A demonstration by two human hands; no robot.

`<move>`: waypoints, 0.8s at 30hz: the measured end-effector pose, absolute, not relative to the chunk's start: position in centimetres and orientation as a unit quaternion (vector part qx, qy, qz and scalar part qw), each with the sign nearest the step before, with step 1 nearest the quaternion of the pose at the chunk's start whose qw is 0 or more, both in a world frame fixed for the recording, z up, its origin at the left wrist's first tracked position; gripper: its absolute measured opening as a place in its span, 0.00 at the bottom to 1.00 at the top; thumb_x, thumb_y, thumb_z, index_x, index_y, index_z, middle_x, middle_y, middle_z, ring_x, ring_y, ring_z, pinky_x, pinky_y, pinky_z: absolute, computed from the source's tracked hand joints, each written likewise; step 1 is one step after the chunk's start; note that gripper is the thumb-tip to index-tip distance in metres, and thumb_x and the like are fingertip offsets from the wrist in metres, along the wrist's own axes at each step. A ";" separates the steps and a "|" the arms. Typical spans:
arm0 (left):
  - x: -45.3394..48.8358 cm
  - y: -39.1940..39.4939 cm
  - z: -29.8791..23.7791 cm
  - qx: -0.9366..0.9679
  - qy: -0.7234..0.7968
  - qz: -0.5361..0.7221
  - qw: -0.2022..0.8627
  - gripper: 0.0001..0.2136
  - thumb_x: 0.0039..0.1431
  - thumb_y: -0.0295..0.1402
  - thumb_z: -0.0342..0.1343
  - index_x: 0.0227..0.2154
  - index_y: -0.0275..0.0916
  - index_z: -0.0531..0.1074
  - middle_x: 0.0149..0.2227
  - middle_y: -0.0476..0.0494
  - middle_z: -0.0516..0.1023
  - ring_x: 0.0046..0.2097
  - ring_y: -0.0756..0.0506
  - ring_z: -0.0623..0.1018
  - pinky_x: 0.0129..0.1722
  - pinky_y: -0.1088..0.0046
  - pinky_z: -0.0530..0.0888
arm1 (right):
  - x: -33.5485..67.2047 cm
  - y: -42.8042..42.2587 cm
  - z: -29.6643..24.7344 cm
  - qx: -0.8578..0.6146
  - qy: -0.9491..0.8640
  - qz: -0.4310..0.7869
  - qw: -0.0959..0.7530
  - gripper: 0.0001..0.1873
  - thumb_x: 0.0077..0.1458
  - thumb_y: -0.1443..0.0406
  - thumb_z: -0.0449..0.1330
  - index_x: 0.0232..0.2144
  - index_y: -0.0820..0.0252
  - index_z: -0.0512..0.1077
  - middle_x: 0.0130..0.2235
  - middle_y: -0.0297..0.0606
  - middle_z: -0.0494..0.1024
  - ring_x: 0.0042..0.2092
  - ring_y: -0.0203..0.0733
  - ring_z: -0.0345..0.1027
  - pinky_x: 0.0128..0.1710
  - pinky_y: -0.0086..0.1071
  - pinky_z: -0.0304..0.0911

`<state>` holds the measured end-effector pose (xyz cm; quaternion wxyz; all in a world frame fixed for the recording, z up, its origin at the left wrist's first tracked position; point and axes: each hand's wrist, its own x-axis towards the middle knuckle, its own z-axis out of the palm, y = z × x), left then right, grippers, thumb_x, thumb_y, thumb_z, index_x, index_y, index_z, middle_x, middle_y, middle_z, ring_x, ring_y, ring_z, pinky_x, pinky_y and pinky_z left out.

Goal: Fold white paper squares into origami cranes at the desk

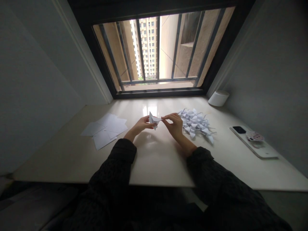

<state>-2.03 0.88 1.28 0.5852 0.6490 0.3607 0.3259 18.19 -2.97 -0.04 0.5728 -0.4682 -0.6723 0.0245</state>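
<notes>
A white folded paper crane (154, 119) is held above the middle of the sill, between my two hands. My left hand (141, 125) grips its body from the left, fingers closed round it. At its right end, the thumb and fingertips of my right hand (174, 123) pinch a thin point of the paper. Right beside my right hand lies a heap of white folded paper cranes (196, 123). Off to the left, several flat sheets of white paper (104, 128) overlap one another.
The pale sill (158, 166) ends at a front edge near my forearms. A white phone (255, 142) with a round pink-faced grip lies at the right. Behind it, a white cylindrical object (218, 98) stands by the wall. A barred window (157, 93) closes off the back.
</notes>
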 end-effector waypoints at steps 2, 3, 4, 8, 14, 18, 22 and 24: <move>-2.0 0.9 1.3 0.655 0.366 0.323 0.576 0.26 0.44 0.39 0.68 0.47 0.35 0.73 0.40 0.35 0.78 0.40 0.42 0.79 0.39 0.65 0.74 | 18.3 -2.7 -0.3 -0.480 -0.656 0.026 0.582 0.05 0.53 0.61 0.64 0.27 0.53 0.77 0.30 0.37 0.79 0.36 0.46 0.69 0.39 0.41 0.64; -1.9 0.9 1.3 0.658 0.370 0.321 0.572 0.26 0.44 0.39 0.68 0.47 0.35 0.73 0.40 0.35 0.78 0.40 0.42 0.79 0.39 0.65 0.74 | 18.4 -2.6 -0.5 -0.485 -0.651 0.028 0.583 0.05 0.52 0.61 0.64 0.27 0.53 0.77 0.30 0.36 0.79 0.36 0.46 0.69 0.38 0.40 0.64; -1.9 0.9 1.3 0.661 0.372 0.319 0.568 0.26 0.45 0.39 0.67 0.47 0.35 0.73 0.40 0.36 0.78 0.39 0.42 0.79 0.38 0.65 0.74 | 18.4 -2.5 -0.6 -0.488 -0.648 0.030 0.584 0.05 0.51 0.61 0.65 0.26 0.53 0.76 0.30 0.36 0.79 0.36 0.46 0.69 0.38 0.40 0.64; -1.9 1.0 1.0 0.672 0.375 0.324 0.549 0.28 0.46 0.41 0.67 0.51 0.36 0.72 0.40 0.36 0.79 0.38 0.43 0.79 0.38 0.66 0.74 | 18.4 -2.4 -0.8 -0.494 -0.646 0.035 0.581 0.06 0.50 0.61 0.65 0.25 0.54 0.74 0.31 0.35 0.79 0.37 0.45 0.69 0.37 0.38 0.64; -1.6 1.2 0.2 0.692 0.373 0.354 0.507 0.29 0.48 0.43 0.65 0.52 0.37 0.71 0.40 0.37 0.80 0.37 0.43 0.80 0.34 0.70 0.74 | 18.2 -2.5 -0.6 -0.506 -0.643 0.051 0.572 0.05 0.51 0.61 0.64 0.27 0.55 0.74 0.33 0.35 0.78 0.36 0.43 0.69 0.34 0.36 0.64; -1.5 1.2 0.1 0.688 0.374 0.359 0.508 0.26 0.49 0.42 0.65 0.50 0.35 0.72 0.38 0.37 0.79 0.37 0.44 0.80 0.32 0.72 0.74 | 18.3 -2.5 -0.6 -0.506 -0.651 0.053 0.564 0.05 0.54 0.60 0.62 0.30 0.54 0.76 0.32 0.34 0.78 0.33 0.41 0.69 0.35 0.36 0.64; -1.6 1.4 0.1 0.670 0.394 0.392 0.493 0.25 0.49 0.39 0.65 0.50 0.34 0.72 0.37 0.38 0.79 0.37 0.45 0.79 0.32 0.72 0.75 | 18.3 -2.6 -0.5 -0.479 -0.670 0.052 0.565 0.08 0.57 0.62 0.59 0.37 0.53 0.77 0.35 0.36 0.79 0.33 0.40 0.69 0.36 0.36 0.65; -1.6 1.4 0.0 0.665 0.400 0.399 0.489 0.26 0.49 0.39 0.64 0.50 0.34 0.71 0.38 0.38 0.79 0.36 0.46 0.79 0.32 0.72 0.75 | 18.2 -2.7 -0.3 -0.447 -0.691 0.073 0.563 0.12 0.58 0.64 0.56 0.43 0.54 0.76 0.41 0.38 0.79 0.36 0.40 0.70 0.37 0.35 0.67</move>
